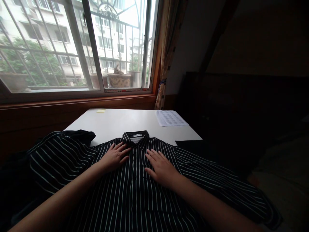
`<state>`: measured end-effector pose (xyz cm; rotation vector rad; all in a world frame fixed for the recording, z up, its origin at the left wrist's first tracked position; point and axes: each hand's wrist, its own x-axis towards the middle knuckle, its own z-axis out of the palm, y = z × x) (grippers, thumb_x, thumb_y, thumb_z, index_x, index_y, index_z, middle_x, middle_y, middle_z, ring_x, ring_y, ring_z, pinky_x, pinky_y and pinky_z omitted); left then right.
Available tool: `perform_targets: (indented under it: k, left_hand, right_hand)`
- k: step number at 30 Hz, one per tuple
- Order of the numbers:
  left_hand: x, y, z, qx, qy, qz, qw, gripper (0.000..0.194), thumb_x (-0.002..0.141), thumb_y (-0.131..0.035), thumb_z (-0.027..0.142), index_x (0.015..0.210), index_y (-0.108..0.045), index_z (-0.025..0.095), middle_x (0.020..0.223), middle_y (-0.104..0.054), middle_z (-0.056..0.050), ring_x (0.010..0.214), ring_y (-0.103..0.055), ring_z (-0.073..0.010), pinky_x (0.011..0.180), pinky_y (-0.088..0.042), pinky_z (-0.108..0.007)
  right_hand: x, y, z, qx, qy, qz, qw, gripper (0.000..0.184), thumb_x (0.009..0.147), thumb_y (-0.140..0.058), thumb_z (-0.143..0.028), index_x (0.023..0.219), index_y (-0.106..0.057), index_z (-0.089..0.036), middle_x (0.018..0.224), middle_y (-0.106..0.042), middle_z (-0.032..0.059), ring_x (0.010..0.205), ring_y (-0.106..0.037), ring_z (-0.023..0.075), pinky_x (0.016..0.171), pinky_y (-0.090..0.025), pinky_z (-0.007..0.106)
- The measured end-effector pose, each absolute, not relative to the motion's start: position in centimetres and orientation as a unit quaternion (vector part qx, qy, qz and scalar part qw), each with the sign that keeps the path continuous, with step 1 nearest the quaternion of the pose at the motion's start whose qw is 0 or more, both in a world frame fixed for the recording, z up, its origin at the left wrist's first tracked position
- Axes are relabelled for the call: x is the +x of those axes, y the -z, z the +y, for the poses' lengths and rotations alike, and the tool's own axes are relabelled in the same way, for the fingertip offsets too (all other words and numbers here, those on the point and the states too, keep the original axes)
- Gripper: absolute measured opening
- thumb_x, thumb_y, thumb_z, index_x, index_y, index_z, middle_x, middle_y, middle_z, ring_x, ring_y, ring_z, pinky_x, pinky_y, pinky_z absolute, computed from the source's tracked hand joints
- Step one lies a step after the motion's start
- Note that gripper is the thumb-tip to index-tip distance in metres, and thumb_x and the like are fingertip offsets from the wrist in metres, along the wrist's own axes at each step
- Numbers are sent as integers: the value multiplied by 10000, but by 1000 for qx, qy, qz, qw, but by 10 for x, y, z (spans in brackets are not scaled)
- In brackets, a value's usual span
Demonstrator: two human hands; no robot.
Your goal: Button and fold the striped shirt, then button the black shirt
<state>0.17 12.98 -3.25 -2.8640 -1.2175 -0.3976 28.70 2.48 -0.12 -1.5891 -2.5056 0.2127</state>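
A black shirt (120, 193) with thin white stripes lies front side up across the white table, its collar (136, 138) toward the window. Flat on the left chest of the picture, just below the collar, rests my left hand (116, 154), fingers stretched out. My right hand (160, 167) lies spread on the other side of the button placket, near the chest pocket. Neither hand grips the cloth. The left sleeve (64, 158) is bunched at the table's side, while the right sleeve (217, 174) stretches outward past the table. The hem is out of view.
Beyond the collar, the white table (125, 120) carries a yellow sticky note (100, 111) and printed sheets (171, 118). A barred window (116, 48) and a tied curtain (165, 64) stand behind it. Dark cloth (80, 134) lies by the left sleeve. The right side is very dark.
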Motion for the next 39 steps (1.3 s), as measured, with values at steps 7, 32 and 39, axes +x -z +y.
perform_targets:
  k: [7,32,39]
  left_hand:
    - [-1,33,131,-858,294,-418,-61,276,954,-510,266,1200,-631,235,1207,-633,-95,1143,-572,-283,1054,-455,-484]
    - [21,24,161,-838,255,-479,-61,329,950,-539,284,1267,-621,261,1234,-651,-105,1148,-608,-292,1018,-466,-463]
    - [24,41,160,-888,152,-433,-28,541,1039,-370,434,1532,-392,212,1592,-400,-89,1500,-307,-273,1224,-251,-504]
  right_hand:
    - [239,9,58,-442,-82,-886,109,602,1037,-396,-492,1525,-429,-140,1617,-359,97,1512,-280,240,1259,-183,424]
    - [234,26,61,-434,-107,-883,141,667,1020,-408,-551,1551,-377,-148,1643,-280,106,1527,-239,259,1256,-180,480]
    - [255,21,88,-553,-42,-797,240,481,1062,-271,-300,1416,-560,-149,1524,-507,94,1430,-424,188,1231,-263,383]
